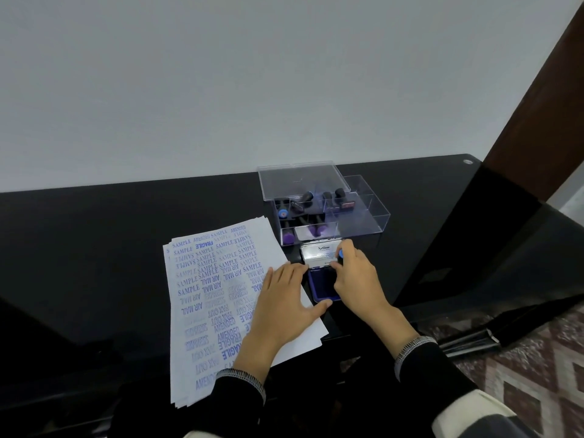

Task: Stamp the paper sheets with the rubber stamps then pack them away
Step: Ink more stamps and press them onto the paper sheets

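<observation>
Plain pale wall fills the upper half of the view, and below it a glossy black table [110, 235] runs across, with a patterned rug [531, 368] showing at the lower right beside a dark wooden post [543, 99]. Much of the near edge of the table is lost in shadow and behind the person's dark sleeves. A stack of paper sheets [208, 295] lies on the table, its top sheet crowded with blue stamped words such as SAMPLE, AIR MAIL and FRAGILE; the lower right part of the stack is covered by the left hand [281, 305], which lies flat on it, palm down, fingers straight and spread, the thumb reaching toward the ink pad [322, 286]. That pad sits just right of the sheets, open, its white lid [319, 254] standing up at the far side, and most of its blue face is hidden under the right hand [357, 276]. The right hand is curled down over the pad, its fingers gripping a rubber stamp [340, 254] of which only a small blue knob shows; whether the stamp's face touches the ink cannot be seen. Behind the pad stands a clear plastic box [373, 213] with its lid [303, 178] raised, holding several more dark-handled stamps [308, 197], their shapes hard to sort out through the glare.
</observation>
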Demonstrator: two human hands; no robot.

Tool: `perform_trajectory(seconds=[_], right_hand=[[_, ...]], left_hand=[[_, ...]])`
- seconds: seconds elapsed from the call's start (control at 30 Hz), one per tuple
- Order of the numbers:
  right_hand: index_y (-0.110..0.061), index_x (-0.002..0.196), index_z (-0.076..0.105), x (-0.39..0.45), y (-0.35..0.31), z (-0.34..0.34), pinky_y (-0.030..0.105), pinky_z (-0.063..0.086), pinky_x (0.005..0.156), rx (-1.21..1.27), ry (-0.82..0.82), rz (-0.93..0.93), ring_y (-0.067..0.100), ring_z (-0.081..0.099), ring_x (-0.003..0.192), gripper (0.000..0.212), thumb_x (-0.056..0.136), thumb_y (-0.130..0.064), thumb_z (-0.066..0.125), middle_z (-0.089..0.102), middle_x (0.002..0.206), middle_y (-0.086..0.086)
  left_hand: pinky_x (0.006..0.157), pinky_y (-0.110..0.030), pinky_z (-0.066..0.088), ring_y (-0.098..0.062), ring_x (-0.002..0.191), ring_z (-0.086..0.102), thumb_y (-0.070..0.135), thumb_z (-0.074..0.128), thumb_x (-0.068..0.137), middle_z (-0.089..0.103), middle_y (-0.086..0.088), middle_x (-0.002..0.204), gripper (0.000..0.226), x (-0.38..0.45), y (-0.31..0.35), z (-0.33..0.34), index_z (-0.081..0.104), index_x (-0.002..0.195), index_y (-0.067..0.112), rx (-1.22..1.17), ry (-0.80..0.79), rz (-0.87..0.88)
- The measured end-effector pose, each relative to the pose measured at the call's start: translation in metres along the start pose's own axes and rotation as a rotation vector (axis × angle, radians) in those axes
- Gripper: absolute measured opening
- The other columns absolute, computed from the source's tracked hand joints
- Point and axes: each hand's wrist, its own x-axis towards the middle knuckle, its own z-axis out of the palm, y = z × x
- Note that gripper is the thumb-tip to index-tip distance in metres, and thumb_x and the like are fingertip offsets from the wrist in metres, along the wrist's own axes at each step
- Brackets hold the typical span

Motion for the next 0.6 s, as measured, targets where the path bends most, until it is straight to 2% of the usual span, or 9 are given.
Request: perform_trajectory(seconds=[0.13,0.4,0.53,0.6], right_hand=[[-0.013,0.088,0.037,-0.0038,-0.0025,0.0039,0.026,0.034,0.06,-0.045,0.034,-0.062,0.017,0.04,0.074,0.027,0.083,0.007,0.054,0.041,0.081,0.0],[-0.015,0.088,0.034,-0.0045,-0.0051,0.005,0.037,0.051,0.069,0.099,0.069,0.016,0.022,0.048,0.082,0.032,0.082,0.01,0.053,0.034,0.077,-0.01],[-0.016,0.086,0.033,-0.0063,-0.0044,0.0083,0.029,0.04,0.061,0.016,0.077,-0.029,0.018,0.042,0.077,0.033,0.083,0.008,0.055,0.04,0.082,-0.002],[-0.016,0.086,0.033,-0.0062,-0.0044,0.0087,0.03,0.039,0.06,0.011,0.083,-0.028,0.018,0.042,0.076,0.033,0.083,0.007,0.056,0.04,0.081,-0.001]], left_hand=[[0.121,-0.036,0.006,-0.009,0.139,0.026,0.069,0.05,0.083,0.04,0.011,0.144,0.077,0.0001,0.0003,0.0006,0.035,0.143,0.024,0.002,-0.01,-0.003],[0.121,-0.036,0.006,-0.01,0.14,0.025,0.069,0.049,0.083,0.039,0.01,0.144,0.078,0.0002,0.0009,0.0,0.034,0.144,0.024,0.003,-0.013,-0.009],[0.121,-0.035,0.004,-0.008,0.138,0.026,0.066,0.053,0.083,0.037,0.011,0.145,0.077,0.0007,0.0001,-0.0016,0.034,0.145,0.024,-0.027,-0.048,-0.017],[0.121,-0.032,0.004,-0.005,0.135,0.029,0.058,0.058,0.086,0.038,0.012,0.143,0.072,0.0041,0.0003,-0.0088,0.036,0.145,0.024,-0.135,-0.109,-0.047]])
